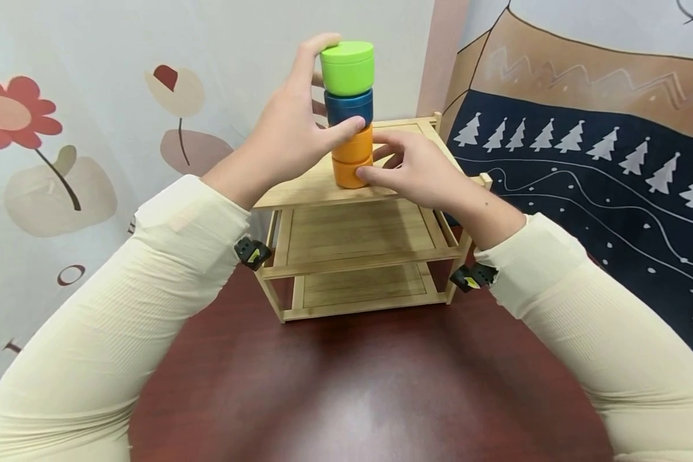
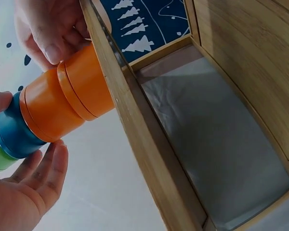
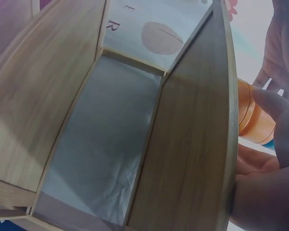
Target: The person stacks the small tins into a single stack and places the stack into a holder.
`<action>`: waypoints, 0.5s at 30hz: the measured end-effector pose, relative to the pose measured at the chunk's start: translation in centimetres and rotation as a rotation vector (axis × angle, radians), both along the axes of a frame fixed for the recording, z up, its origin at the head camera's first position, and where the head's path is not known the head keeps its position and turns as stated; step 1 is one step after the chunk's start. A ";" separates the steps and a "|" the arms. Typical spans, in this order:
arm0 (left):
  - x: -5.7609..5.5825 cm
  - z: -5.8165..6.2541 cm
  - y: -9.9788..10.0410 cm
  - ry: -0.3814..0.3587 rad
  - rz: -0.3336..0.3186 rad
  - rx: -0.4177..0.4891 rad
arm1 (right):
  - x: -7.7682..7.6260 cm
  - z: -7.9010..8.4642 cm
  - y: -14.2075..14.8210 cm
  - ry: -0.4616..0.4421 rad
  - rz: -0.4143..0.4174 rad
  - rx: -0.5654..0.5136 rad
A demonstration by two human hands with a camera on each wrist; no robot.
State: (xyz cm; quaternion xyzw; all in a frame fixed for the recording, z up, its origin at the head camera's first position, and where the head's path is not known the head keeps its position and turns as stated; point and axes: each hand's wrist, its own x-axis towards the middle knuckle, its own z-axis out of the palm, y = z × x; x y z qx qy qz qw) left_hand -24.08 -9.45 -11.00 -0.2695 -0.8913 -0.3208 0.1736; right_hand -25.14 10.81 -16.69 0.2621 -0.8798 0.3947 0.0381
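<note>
On the top shelf's front edge stands an upright column of cups: a green cup (image 1: 349, 70) with a flat top, a dark blue cup (image 1: 337, 108), an upper orange cup (image 1: 352, 151) and a lower orange cup (image 1: 346, 174). My left hand (image 1: 291, 125) grips the column's upper part, index finger at the green cup's top and thumb across the blue and upper orange cups. From the other side, my right hand (image 1: 421, 167) holds the orange cups low down, thumb on the lower one, other fingers curled partly hidden behind. The left wrist view shows both hands around the column.
The light wooden rack (image 1: 364, 263) has three shelves and stands on a dark red-brown table (image 1: 346, 385). Small posts rise at the top shelf's right corners. Behind hang a pale flowered cloth (image 1: 208, 51) and a navy cloth with white trees (image 1: 583, 173).
</note>
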 end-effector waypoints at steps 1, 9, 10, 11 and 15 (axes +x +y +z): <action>0.0 0.0 0.0 0.003 0.000 0.003 | 0.1 -0.1 0.1 0.012 -0.007 -0.008; 0.0 0.1 0.0 0.011 -0.009 0.072 | 1.0 -0.6 0.8 0.042 -0.073 -0.049; 0.1 0.1 0.0 0.015 -0.003 0.080 | 1.1 -0.7 0.9 0.047 -0.081 -0.055; 0.2 0.1 -0.1 0.020 0.005 0.088 | 1.2 -0.8 1.0 0.053 -0.089 -0.061; 0.7 -0.2 -0.5 0.047 0.066 0.092 | 1.6 -1.1 1.3 0.077 -0.113 -0.100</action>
